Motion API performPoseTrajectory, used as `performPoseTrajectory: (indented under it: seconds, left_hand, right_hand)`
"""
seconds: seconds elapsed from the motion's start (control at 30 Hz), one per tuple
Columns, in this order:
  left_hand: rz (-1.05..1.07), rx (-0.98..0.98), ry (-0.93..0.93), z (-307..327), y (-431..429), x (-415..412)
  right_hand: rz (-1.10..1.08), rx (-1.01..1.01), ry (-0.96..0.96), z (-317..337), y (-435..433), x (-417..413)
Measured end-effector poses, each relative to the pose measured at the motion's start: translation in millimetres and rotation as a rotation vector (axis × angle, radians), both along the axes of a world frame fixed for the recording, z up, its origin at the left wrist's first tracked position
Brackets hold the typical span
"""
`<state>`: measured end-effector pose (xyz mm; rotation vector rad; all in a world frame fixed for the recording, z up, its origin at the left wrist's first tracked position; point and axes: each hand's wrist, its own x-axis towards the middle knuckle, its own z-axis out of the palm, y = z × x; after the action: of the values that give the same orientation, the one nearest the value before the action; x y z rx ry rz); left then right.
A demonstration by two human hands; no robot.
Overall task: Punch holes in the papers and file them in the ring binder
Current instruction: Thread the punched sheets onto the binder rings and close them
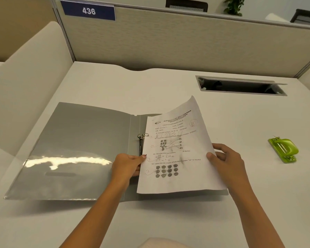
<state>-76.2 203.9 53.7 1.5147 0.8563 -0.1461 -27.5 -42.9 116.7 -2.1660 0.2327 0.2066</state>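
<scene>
A grey ring binder (82, 140) lies open flat on the white desk, its metal rings (143, 136) at the spine. A printed worksheet paper (177, 151) with pen marks is held over the binder's right half, its far end curling upward. My left hand (128, 166) pinches the paper's left edge beside the lower part of the ring mechanism. My right hand (225, 159) grips the paper's right edge, thumb on top. The upper ring sits at the paper's left margin; whether it passes through a hole I cannot tell. A green hole punch (284, 150) rests on the desk to the right.
The white desk (168, 86) is bounded by a beige cubicle partition (168, 42) at the back and a white side panel (25, 77) on the left. A recessed cable tray (240, 85) stands open at the back right. A blue "436" sign (89, 11) hangs on the partition.
</scene>
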Motion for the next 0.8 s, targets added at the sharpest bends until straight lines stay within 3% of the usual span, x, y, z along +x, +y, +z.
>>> performPoseTrajectory:
  seconds: [0.07,0.13,0.5,0.67,0.8]
  left_hand:
    - [0.077,-0.238,-0.007,1.0,-0.8,-2.9]
    - [0.118,-0.352,0.001,0.2,-0.5,-4.1]
    - [0.154,-0.479,-0.009,-9.9,-7.7,-4.2]
    - [0.146,-0.438,-0.043,-10.1,-13.3,-4.3]
    - [0.044,-0.221,-0.014,-14.2,-16.8,-5.3]
  right_hand:
    - [-0.003,0.009,0.000,0.0,-0.4,-1.6]
    - [-0.004,0.019,0.000,0.2,-1.2,-3.2]
    - [0.017,-0.016,-0.025,5.5,-0.5,-0.7]
    - [0.024,-0.012,-0.043,4.6,-0.7,1.2]
    - [0.028,-0.038,-0.063,-6.4,-3.2,6.7]
